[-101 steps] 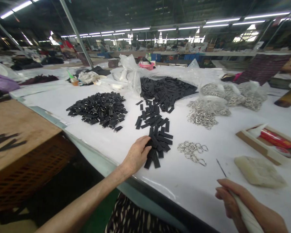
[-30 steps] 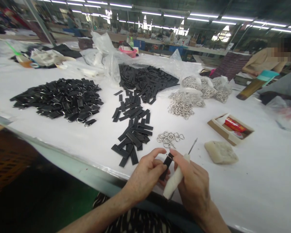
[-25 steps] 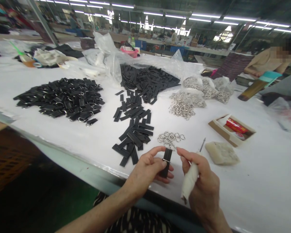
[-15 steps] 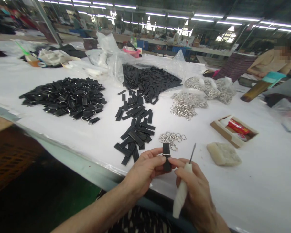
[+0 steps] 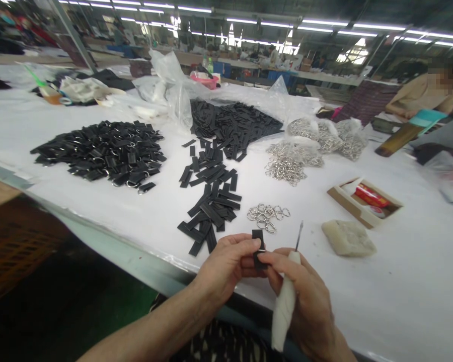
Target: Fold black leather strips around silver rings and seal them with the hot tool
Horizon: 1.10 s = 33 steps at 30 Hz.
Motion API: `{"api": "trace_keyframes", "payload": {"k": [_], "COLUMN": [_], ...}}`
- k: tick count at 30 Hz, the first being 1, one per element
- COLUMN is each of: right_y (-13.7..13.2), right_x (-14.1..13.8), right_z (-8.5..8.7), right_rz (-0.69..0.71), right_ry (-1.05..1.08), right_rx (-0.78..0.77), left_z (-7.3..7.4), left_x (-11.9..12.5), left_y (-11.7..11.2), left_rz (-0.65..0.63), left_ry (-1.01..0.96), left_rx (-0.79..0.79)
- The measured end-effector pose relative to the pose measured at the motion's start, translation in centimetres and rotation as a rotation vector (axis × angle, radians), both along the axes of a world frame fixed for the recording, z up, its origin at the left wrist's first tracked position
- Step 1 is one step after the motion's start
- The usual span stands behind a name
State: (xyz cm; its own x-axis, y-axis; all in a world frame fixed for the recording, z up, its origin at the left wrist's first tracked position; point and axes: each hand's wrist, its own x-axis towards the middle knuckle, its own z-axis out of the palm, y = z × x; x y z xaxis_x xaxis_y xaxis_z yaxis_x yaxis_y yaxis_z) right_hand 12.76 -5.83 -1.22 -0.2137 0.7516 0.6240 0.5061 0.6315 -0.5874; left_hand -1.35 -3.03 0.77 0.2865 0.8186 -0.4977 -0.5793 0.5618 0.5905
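Note:
My left hand (image 5: 226,264) pinches a short black strap piece (image 5: 258,236) upright over the near table edge. My right hand (image 5: 304,296) grips a white-wrapped awl (image 5: 285,304) whose thin metal tip points up, and its fingertips also touch the lower end of the strap piece. A few loose metal D-rings (image 5: 267,215) lie just beyond the hands. A trail of loose black strips (image 5: 210,201) runs from the hands toward a big heap of strips (image 5: 230,123).
A pile of black strips fitted with rings (image 5: 101,153) lies at left. Bags of metal rings (image 5: 317,141) sit at right, then a small cardboard tray (image 5: 362,201) and a pale waxy block (image 5: 348,238). A seated person (image 5: 423,93) is at far right. The white table (image 5: 400,281) edge runs diagonally.
My left hand took a strip from the pile and brought it to my right hand. The right fingers worked on it, and it now sits lower between both hands.

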Motion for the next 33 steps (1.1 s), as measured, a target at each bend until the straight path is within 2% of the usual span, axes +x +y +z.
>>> {"api": "trace_keyframes", "payload": {"k": [6, 11, 15, 18, 22, 27, 33], "right_y": [0.1, 0.1, 0.1, 0.1, 0.1, 0.2, 0.2], "right_x": [-0.5, -1.0, -1.2, -1.3, -1.6, -1.7, -1.8], "right_z": [-0.2, 0.4, 0.9, 1.2, 1.5, 1.7, 1.8], "right_rz": [-0.107, -0.239, -0.220, -0.205, -0.212, -0.186, -0.191], "right_ry": [0.059, 0.188, 0.316, 0.380, 0.419, 0.468, 0.493], "right_rx": [0.005, -0.195, -0.415, -0.520, -0.563, -0.608, -0.631], "left_z": [-0.4, -0.4, 0.0, 0.1, 0.2, 0.7, 0.2], "left_x": [0.4, 0.3, -0.1, -0.2, -0.2, -0.2, -0.2], "left_y": [-0.5, -1.2, -1.4, -1.3, -1.4, -1.6, -1.8], "left_rz": [-0.038, -0.077, -0.107, -0.114, -0.105, -0.119, -0.108], "left_ry": [0.143, 0.193, 0.219, 0.245, 0.273, 0.401, 0.487], "left_rx": [0.219, 0.331, 0.406, 0.414, 0.417, 0.434, 0.469]}}
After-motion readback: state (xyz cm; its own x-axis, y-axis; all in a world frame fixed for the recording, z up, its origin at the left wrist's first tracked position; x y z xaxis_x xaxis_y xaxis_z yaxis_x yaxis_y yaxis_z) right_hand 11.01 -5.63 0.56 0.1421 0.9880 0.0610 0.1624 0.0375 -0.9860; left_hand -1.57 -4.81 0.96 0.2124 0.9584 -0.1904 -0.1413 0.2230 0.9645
